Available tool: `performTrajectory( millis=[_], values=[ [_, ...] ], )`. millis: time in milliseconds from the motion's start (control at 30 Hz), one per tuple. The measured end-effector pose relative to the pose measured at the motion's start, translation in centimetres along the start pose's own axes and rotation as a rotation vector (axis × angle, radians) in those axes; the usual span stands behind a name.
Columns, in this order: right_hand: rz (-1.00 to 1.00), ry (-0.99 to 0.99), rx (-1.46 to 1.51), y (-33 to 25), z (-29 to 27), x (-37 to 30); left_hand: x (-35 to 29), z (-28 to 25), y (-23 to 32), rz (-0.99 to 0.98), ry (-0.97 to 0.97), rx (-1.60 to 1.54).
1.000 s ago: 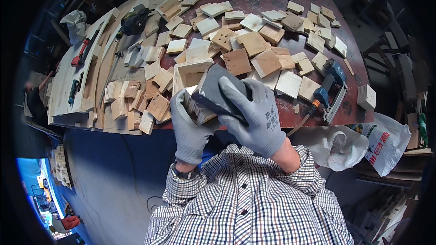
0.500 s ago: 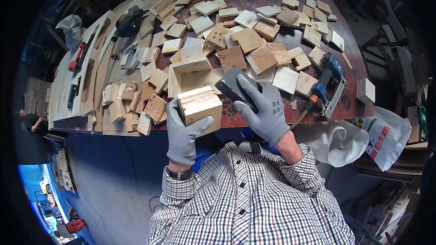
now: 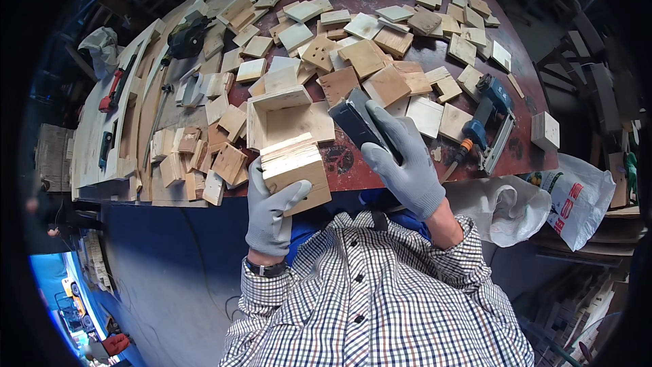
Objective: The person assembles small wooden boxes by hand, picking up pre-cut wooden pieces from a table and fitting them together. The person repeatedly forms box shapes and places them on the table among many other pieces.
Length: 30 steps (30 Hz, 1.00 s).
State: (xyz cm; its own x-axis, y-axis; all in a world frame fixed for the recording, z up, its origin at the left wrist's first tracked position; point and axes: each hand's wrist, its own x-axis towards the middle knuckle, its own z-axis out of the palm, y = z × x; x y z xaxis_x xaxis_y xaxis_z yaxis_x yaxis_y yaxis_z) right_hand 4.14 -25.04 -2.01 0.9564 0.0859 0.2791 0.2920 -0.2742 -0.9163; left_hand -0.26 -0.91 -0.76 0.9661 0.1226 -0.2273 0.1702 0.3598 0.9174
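My left hand (image 3: 273,207), in a grey glove, grips a squarish wooden block (image 3: 297,173) at the table's front edge. Pale, rough layers show along the block's top. In my gloved right hand (image 3: 404,163) is a black sanding block (image 3: 360,122), tilted, with my thumb and fingers wrapped round it. It is held apart from the wooden block, up and to its right. Just beyond the wooden block stands an open-fronted wooden box (image 3: 288,119) on the dark red table (image 3: 394,180).
Loose wooden pieces (image 3: 363,58) cover much of the table. At the right lies a blue nail gun (image 3: 485,122) with its hose. Long boards (image 3: 125,143) and a red tool (image 3: 112,95) are at the left. White plastic sacks (image 3: 509,211) hang below the right edge.
The sanding block has moved away from the wooden block, slightly right, and is turned more on edge. My left hand has tilted the wooden block and lowered it slightly.
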Motion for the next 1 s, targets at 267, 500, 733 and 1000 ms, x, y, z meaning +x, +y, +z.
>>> performTrajectory(
  millis=[267,500,733,1000],
  values=[
    [-0.107,-0.083,-0.249,1.7,1.9,0.6,-0.9,-0.8,0.2,-0.188,-0.088,-0.145],
    [-0.193,-0.172,-0.153,-1.6,0.4,-0.8,-0.9,0.0,1.0,-0.092,-0.192,0.073],
    [-0.353,-0.242,-0.309,-4.8,0.5,-1.3,0.0,0.2,0.9,0.451,-0.025,0.982],
    [-0.248,-0.158,-0.359,-4.2,2.9,-1.7,0.1,0.1,-1.0,0.433,-0.033,0.745]
  ],
)
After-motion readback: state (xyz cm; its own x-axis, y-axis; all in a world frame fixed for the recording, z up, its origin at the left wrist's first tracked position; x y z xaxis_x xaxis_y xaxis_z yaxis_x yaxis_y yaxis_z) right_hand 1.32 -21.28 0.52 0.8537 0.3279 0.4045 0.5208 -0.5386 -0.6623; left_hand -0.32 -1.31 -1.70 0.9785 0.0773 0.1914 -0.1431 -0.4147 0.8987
